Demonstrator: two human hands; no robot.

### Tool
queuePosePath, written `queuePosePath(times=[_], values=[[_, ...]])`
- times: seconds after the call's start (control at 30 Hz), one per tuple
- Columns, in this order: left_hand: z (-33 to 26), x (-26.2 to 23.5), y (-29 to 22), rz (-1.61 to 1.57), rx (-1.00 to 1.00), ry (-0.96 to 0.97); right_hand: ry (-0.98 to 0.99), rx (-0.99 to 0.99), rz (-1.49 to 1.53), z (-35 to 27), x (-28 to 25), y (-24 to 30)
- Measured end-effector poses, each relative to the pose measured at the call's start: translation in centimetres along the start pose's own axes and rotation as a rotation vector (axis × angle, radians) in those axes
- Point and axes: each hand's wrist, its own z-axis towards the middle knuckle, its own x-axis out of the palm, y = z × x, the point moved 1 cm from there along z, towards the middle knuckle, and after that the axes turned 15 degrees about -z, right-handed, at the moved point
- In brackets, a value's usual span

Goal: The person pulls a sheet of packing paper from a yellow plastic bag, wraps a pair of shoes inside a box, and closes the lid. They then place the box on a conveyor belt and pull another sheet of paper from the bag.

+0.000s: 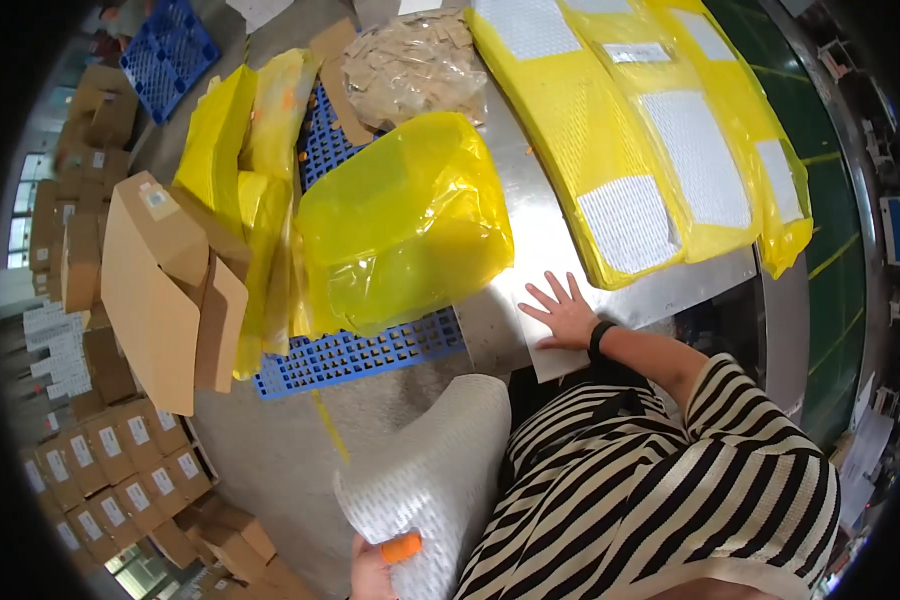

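Observation:
My left hand [372, 575] grips the lower edge of a curved, whitish sheet [435, 455] printed with rows of small repeated marks. An orange finger cot [402, 547] appears to cover its thumb; the other fingers are mostly behind the sheet. The sheet bows up beside my striped top. With fingers spread, my right hand [566, 318] lies palm down at the near corner of a metal table [535, 225] and holds nothing. A black band circles that wrist. Just beyond it on the table lie yellow plastic-wrapped packs [610, 130] with patterned white patches.
A puffed yellow plastic bag [405, 225] sits over a blue pallet [370, 358]. Left of it are folded yellow plastic [260, 200] and an open cardboard box [155, 295]. A clear bag of brown pieces [415, 65] lies behind. Labelled cartons [120, 465] are stacked at lower left.

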Motion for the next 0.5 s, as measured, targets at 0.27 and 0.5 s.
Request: queuePosePath(times=[0.27,0.5], values=[[-0.3,2.9,-0.9,0.054,0.275,0.036,-0.053,0.016,0.072,3.2,-4.3,-1.0],[0.1,12.0,0.4,0.111,0.428,0.353,0.152,-0.17,1.484,-4.2,-12.8,-2.2]])
